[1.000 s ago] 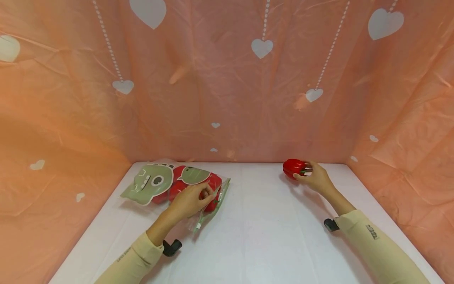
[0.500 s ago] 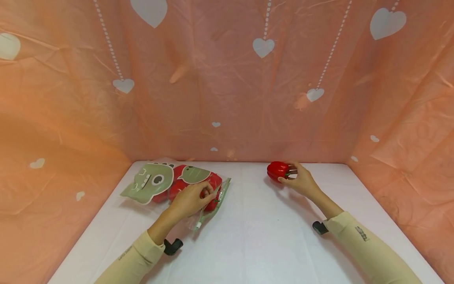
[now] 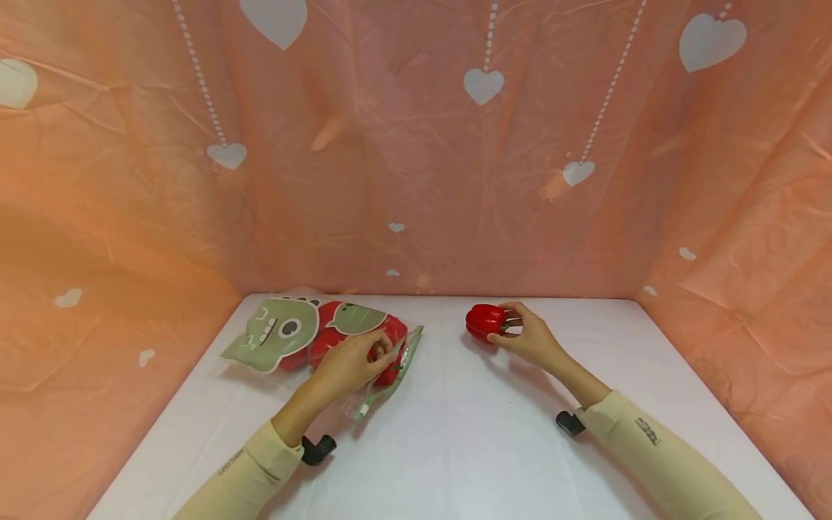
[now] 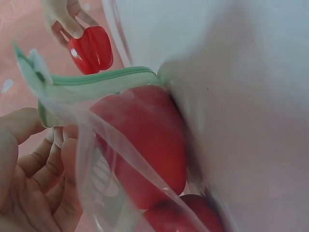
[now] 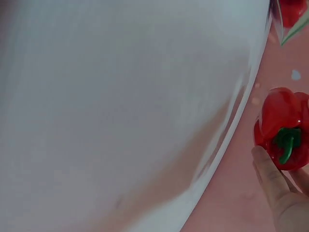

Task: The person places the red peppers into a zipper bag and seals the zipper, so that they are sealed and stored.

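A clear zip bag (image 3: 279, 336) with a green dinosaur print lies at the left of the table, several red bell peppers (image 4: 145, 140) inside it. My left hand (image 3: 351, 365) pinches the green-edged mouth of the bag between thumb and fingers, holding the upper layer raised. To the right, my right hand (image 3: 529, 339) grips another red bell pepper (image 3: 484, 322) by its stem end, thumb on the near side and fingers on the far side. Its green stem (image 5: 287, 142) points back toward the palm in the right wrist view.
A white table (image 3: 468, 448) spans the space below both hands. Orange cloth with white hearts (image 3: 416, 180) encloses it at the back and both sides. Small black devices (image 3: 318, 451) are strapped at both wrists.
My right hand has carried the red bell pepper leftward across the table, closer to the bag. The left hand and the bag have stayed almost in place.
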A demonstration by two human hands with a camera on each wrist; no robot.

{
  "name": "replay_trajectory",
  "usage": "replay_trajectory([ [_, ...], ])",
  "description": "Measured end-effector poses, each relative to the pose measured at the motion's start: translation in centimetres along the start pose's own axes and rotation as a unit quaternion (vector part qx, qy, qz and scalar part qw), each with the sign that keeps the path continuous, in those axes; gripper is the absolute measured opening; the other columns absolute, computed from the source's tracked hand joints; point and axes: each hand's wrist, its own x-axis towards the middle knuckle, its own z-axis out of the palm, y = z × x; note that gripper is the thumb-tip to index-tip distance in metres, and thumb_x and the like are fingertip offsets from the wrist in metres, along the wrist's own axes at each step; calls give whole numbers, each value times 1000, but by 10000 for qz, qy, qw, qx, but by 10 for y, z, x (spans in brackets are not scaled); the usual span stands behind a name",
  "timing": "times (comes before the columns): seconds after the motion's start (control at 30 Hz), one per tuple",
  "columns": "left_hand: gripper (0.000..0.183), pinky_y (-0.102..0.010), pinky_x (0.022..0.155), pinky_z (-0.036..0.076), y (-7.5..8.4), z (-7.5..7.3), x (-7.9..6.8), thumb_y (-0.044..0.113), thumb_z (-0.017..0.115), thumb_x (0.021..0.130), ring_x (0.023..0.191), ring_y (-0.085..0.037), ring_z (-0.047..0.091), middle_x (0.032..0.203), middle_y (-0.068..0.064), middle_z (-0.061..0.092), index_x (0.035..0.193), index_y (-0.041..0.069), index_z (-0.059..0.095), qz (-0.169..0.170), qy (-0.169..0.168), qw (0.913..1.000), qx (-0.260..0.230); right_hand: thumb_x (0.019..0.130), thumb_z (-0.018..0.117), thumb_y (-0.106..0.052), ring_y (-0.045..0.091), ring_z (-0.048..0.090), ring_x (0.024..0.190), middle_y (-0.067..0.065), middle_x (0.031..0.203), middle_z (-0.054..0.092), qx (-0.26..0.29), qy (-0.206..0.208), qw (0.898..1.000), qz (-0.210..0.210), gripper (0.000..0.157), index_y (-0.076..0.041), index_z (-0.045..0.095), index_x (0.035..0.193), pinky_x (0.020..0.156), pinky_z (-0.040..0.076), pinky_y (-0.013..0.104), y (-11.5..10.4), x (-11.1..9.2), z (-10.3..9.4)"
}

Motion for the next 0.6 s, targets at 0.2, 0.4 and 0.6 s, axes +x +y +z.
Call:
replay_trajectory([
  [0.2, 14, -31, 61, 45, 0, -1, 1, 25, 79, 99, 68, -10, 54, 76, 11, 60, 95, 21, 66, -8, 55, 10000, 17, 91, 86, -10, 43, 68, 120, 25, 134, 66, 277, -200, 9994, -24, 63, 4, 53, 142, 96, 60, 45, -17, -4, 19],
  [0.4, 14, -31, 62, 45, 2, -1, 1, 24, 78, 100, 67, -11, 53, 76, 10, 59, 94, 21, 66, 20, 70, 10000, -4, 90, 87, -10, 41, 69, 118, 24, 131, 68, 414, -290, 9987, 34, 62, 3, 54, 140, 94, 61, 44, -32, -7, 38],
  [0.6, 13, -32, 63, 45, 3, -1, 1, 25, 78, 100, 68, -11, 53, 77, 10, 60, 94, 22, 67, 8, 116, 9999, 4, 89, 89, -14, 39, 70, 116, 21, 127, 70, 391, -341, 9985, 153, 60, 2, 56, 136, 95, 61, 46, -45, -10, 51],
])
